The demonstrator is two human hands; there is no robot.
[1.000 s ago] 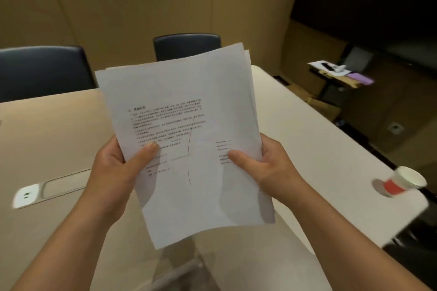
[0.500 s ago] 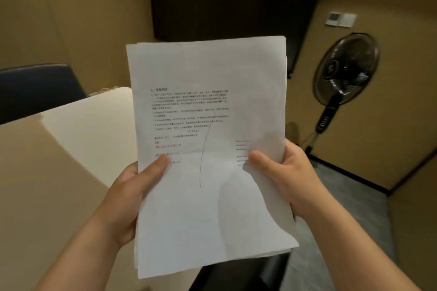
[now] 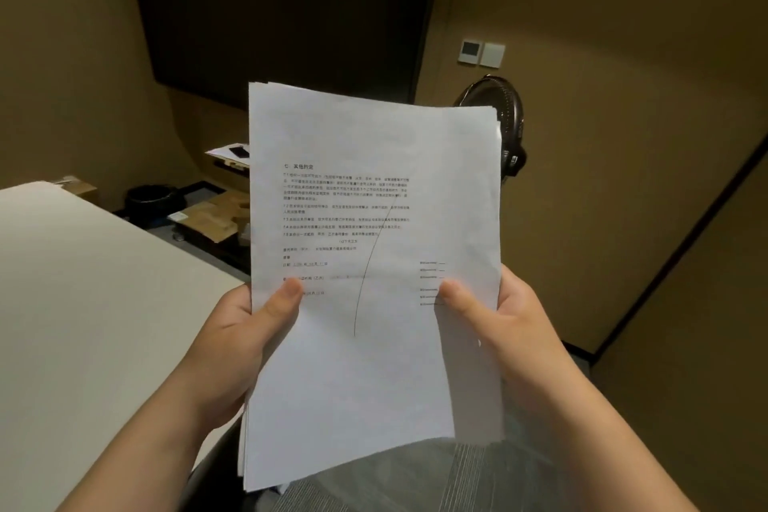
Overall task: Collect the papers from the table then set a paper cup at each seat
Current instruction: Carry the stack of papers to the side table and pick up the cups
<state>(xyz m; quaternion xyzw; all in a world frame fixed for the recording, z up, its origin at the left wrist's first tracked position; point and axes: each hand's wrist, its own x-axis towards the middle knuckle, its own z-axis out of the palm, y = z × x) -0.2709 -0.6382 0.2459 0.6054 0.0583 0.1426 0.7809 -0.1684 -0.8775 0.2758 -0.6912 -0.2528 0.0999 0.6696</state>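
Both hands are gripping a stack of papers (image 3: 365,262) and holding it up in front of the person, clear of the worktop (image 3: 83,303). The left hand (image 3: 237,341) is clamping the stack's left edge, thumb pressing on the printed top sheet and the other fingers hidden behind the pages. The right hand (image 3: 511,328) is doing the same on the right edge, thumb lying across the front near a column of small print. The papers are sitting between the two hands, their upper part rising well above both thumbs and their lower edges fanning out slightly below the wrists. The top sheet is showing printed text and a long curved pen stroke running down its middle. The pale worktop is lying to the left of the left hand, lower than the stack. A dark fan (image 3: 505,125) is standing beyond the right hand, partly hidden by the papers' top right corner.
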